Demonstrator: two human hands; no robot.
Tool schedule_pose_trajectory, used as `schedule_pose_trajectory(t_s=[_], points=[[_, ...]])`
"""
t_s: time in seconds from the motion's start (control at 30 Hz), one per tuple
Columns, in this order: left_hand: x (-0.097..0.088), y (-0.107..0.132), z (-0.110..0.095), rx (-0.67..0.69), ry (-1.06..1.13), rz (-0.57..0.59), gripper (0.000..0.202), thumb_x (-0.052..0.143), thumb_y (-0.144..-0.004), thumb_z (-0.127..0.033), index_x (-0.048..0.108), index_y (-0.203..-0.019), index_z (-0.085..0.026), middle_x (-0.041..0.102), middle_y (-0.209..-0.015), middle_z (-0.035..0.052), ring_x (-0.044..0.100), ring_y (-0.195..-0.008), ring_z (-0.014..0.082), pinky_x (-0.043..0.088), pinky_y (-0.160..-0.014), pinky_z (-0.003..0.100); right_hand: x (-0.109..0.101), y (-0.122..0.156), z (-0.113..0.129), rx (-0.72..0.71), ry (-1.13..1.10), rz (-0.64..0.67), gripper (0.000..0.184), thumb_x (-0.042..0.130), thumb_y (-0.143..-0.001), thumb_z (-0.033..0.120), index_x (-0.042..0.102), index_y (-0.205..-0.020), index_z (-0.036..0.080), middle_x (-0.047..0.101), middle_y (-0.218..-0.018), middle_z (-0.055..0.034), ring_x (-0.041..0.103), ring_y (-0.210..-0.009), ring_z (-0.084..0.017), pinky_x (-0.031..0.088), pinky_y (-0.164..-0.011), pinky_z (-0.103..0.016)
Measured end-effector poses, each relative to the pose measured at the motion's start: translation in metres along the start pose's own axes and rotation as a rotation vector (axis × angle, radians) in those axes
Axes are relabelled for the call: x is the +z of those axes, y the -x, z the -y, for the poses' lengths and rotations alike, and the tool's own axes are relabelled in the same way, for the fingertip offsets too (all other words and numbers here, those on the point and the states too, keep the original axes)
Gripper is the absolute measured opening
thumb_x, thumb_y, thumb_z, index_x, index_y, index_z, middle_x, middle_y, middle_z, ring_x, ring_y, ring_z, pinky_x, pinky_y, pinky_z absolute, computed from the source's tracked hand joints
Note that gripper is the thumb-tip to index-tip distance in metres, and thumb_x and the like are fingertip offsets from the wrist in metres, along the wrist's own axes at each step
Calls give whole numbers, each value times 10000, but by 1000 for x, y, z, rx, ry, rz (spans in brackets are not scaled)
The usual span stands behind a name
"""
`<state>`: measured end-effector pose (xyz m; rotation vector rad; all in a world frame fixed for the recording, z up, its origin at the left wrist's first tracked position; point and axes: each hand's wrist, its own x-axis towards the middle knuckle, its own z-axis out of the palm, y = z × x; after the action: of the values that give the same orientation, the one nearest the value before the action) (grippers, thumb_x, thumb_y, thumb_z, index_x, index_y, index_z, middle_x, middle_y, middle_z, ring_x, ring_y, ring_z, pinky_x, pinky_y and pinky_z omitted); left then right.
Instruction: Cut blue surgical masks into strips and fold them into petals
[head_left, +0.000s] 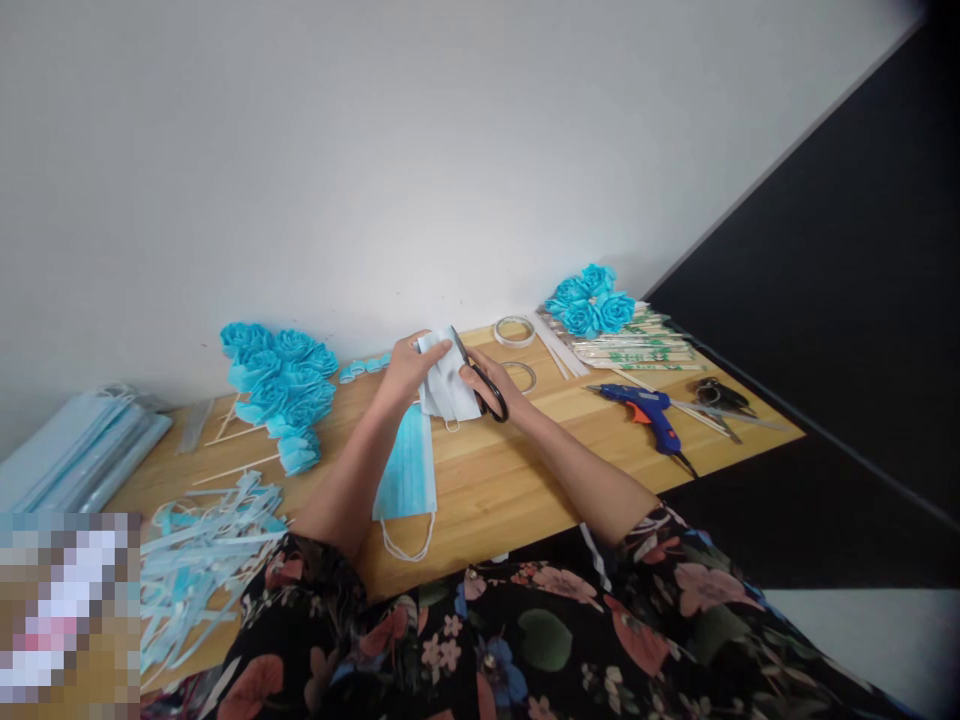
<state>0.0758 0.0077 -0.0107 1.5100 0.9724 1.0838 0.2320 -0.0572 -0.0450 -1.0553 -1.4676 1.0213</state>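
My left hand [415, 362] grips a face mask [448, 385], its pale side toward me, with the thumb pressed on its upper part. Black-handled scissors [491, 390] are in my right hand [487, 375], fingers closed around the handle. Their blades point up and away, lying along the mask's right edge; whether they are cutting cannot be made out. Just below my left hand, a second blue face mask [406, 465] lies flat on the wooden table [495, 490], its ear loops toward me.
Blue flowers [281, 380] on sticks lie left, above cut mask strips [217, 550]. Stacked masks [82, 450] sit far left. To the right are a tape roll [514, 331], wrapped sticks [637, 350], more blue flowers [592, 300], a blue glue gun [652, 408] and dark scissors [721, 395].
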Motion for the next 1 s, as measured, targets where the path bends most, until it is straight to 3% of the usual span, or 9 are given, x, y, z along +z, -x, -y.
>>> schedule_pose_trajectory(t_s=[0.77,1.0], points=[[1,3,-4,-8,30,5,392,788,-660,-495,636,-767,-150,593,-670,-18,498,-605,114,391,-575,226,1,1,5,29,-35,-5,767,587,-839,705,516,-1371,157,474,-557,59,421,-412,-104,349,-395,-234],[1,3,-4,-7,35,-2,390,788,-651,-493,642,-756,-147,590,-657,-15,496,-601,118,388,-568,230,1,1,2,10,-31,-14,704,595,-879,614,521,-1383,128,472,-530,64,419,-400,-97,349,-394,-223]])
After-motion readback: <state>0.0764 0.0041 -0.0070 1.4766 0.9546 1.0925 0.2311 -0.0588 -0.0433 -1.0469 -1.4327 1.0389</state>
